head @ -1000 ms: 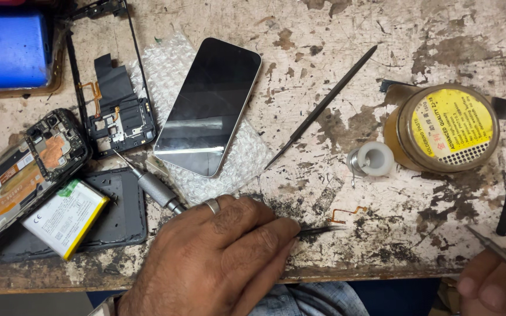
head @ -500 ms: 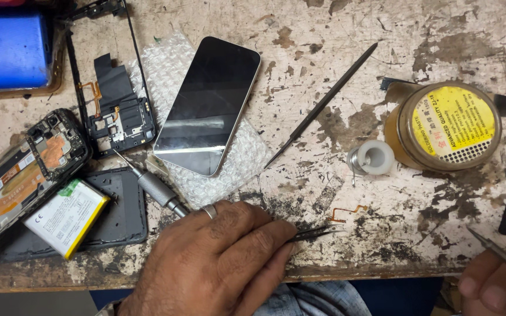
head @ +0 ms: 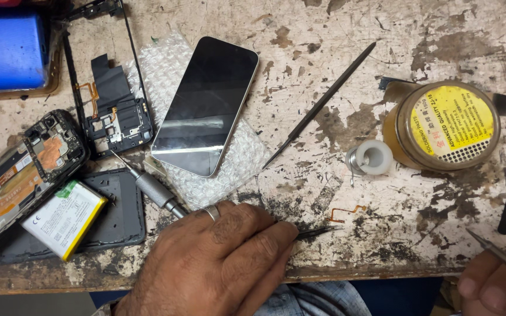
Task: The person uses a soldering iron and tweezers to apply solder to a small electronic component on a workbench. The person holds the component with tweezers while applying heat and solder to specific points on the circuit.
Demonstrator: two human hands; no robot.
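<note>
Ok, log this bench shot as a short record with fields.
surface: worn, paint-chipped wooden bench
left hand: ring on one finger, grip closed on black-tipped tweezers lying on the bench
right hand: at the lower right corner, holding a thin metal tool
centre: dark-screened smartphone on clear bubble wrap
right side: round yellow-lidded paste tin, small white solder spool
left side: yellow-edged flat battery

Dark tweezers [head: 314, 232] lie flat near the bench's front edge, tips beside a small orange flex strip [head: 346, 212]; a thin metal tool [head: 499, 254] slants at the right.
</note>
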